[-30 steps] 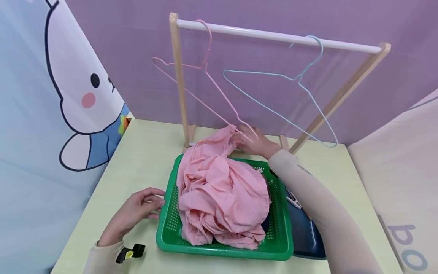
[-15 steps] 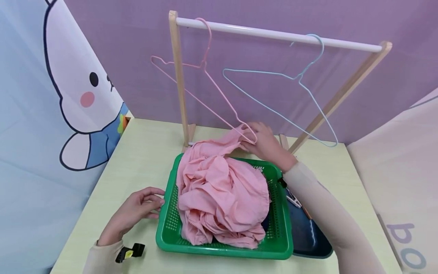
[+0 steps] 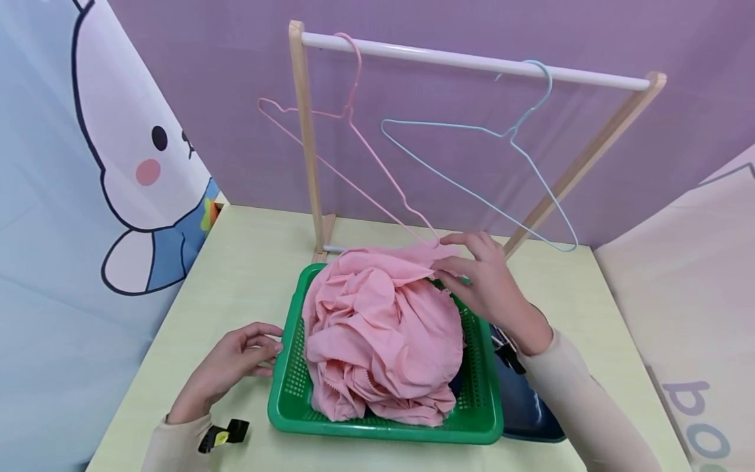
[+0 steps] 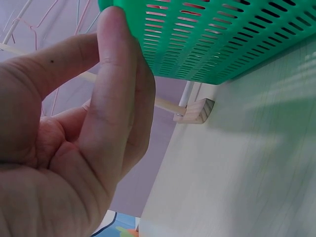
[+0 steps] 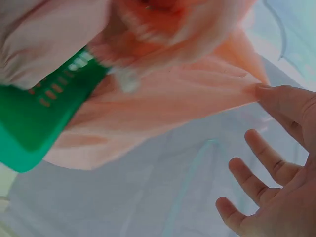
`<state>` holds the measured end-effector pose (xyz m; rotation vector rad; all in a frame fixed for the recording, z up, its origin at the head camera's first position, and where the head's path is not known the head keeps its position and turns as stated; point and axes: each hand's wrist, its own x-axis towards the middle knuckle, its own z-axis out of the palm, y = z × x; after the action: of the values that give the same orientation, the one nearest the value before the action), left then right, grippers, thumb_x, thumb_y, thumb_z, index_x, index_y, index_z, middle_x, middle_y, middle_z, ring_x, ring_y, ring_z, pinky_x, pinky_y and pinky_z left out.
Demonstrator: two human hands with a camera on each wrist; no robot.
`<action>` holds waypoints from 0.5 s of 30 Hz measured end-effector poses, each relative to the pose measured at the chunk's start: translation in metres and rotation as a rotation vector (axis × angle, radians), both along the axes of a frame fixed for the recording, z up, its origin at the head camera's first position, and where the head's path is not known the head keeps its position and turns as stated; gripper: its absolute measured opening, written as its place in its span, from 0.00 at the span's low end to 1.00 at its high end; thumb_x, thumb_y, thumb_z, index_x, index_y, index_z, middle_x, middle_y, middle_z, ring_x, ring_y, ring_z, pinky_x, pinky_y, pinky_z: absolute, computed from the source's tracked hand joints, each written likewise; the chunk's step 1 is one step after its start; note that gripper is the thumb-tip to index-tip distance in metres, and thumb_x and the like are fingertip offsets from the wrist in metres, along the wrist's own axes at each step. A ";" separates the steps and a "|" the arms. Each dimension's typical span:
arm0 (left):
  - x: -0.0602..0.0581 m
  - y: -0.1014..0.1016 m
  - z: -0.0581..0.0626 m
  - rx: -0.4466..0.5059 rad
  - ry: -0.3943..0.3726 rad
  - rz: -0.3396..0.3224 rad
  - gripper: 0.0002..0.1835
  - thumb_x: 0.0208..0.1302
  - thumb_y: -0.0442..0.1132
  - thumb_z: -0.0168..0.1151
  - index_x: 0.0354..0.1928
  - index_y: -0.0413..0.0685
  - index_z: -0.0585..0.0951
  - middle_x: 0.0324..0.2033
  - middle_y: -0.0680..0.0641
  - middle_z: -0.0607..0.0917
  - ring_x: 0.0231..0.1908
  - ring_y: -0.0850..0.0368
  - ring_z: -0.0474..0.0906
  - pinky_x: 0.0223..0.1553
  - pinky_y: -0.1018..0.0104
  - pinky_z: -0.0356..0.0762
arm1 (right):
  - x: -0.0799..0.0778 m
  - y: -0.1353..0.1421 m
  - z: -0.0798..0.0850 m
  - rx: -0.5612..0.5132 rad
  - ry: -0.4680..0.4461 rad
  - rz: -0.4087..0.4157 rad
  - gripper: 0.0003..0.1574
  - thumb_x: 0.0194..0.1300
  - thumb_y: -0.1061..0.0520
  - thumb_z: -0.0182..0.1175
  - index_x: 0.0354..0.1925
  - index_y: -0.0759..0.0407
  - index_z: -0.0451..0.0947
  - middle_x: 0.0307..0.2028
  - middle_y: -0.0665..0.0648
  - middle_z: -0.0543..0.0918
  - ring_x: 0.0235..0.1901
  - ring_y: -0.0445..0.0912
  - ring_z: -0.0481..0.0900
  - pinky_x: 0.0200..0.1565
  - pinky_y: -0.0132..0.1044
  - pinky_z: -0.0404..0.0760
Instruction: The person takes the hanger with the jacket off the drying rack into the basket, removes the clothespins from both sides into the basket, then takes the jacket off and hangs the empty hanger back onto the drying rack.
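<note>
A crumpled pink garment [image 3: 377, 328] fills most of a green plastic basket [image 3: 383, 434], and a toothed strip like a zipper shows near its front. My right hand [image 3: 489, 278] pinches its far right edge between thumb and forefinger, above the basket's back right corner. In the right wrist view the cloth is drawn taut toward that pinch, with the other fingers spread apart. Against the basket's left rim lie the fingertips of my left hand [image 3: 238, 357], from outside. The left wrist view has these fingers touching the rim beside the slotted wall [image 4: 187, 39].
Behind the basket stands a rack with a white rail [image 3: 472, 58]. A pink hanger [image 3: 354, 131] and a light blue hanger [image 3: 513, 137] hang from it, low over the right hand. A dark blue tray [image 3: 525, 406] lies right of the basket on the pale table [image 3: 236, 262].
My right hand has moved right and toward me, drawing the garment's edge away from the back and out past the pink hanger's lower corner. The left hand stays at the basket rim.
</note>
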<state>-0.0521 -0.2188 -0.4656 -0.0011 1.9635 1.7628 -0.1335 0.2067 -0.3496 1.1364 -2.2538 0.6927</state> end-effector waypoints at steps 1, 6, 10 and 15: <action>0.000 0.000 0.000 0.000 0.001 -0.002 0.25 0.72 0.39 0.63 0.62 0.30 0.70 0.41 0.39 0.82 0.40 0.46 0.84 0.41 0.48 0.85 | 0.005 -0.001 0.003 -0.013 0.015 0.009 0.04 0.62 0.56 0.72 0.34 0.56 0.88 0.49 0.64 0.80 0.47 0.61 0.75 0.43 0.61 0.68; -0.001 0.001 0.001 0.004 0.013 -0.015 0.24 0.72 0.38 0.62 0.62 0.30 0.70 0.41 0.38 0.82 0.40 0.46 0.84 0.40 0.49 0.85 | 0.032 -0.010 0.019 -0.033 0.096 0.020 0.17 0.74 0.48 0.59 0.33 0.55 0.87 0.47 0.66 0.80 0.48 0.62 0.76 0.50 0.66 0.66; -0.001 0.000 0.001 0.007 0.014 -0.016 0.24 0.72 0.37 0.61 0.63 0.29 0.70 0.41 0.38 0.82 0.41 0.46 0.84 0.40 0.50 0.86 | 0.054 -0.019 0.032 -0.009 0.140 0.000 0.19 0.76 0.49 0.57 0.32 0.55 0.87 0.48 0.67 0.80 0.49 0.65 0.75 0.46 0.67 0.66; -0.001 0.000 0.001 0.001 0.007 -0.011 0.24 0.72 0.38 0.62 0.62 0.30 0.70 0.41 0.38 0.82 0.41 0.46 0.84 0.41 0.50 0.85 | 0.081 -0.031 0.048 -0.010 0.196 0.012 0.18 0.76 0.51 0.57 0.32 0.55 0.87 0.47 0.67 0.81 0.49 0.68 0.75 0.47 0.66 0.68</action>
<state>-0.0528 -0.2184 -0.4642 0.0165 1.9640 1.7596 -0.0528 0.1760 -0.3014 1.1610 -2.0782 0.5701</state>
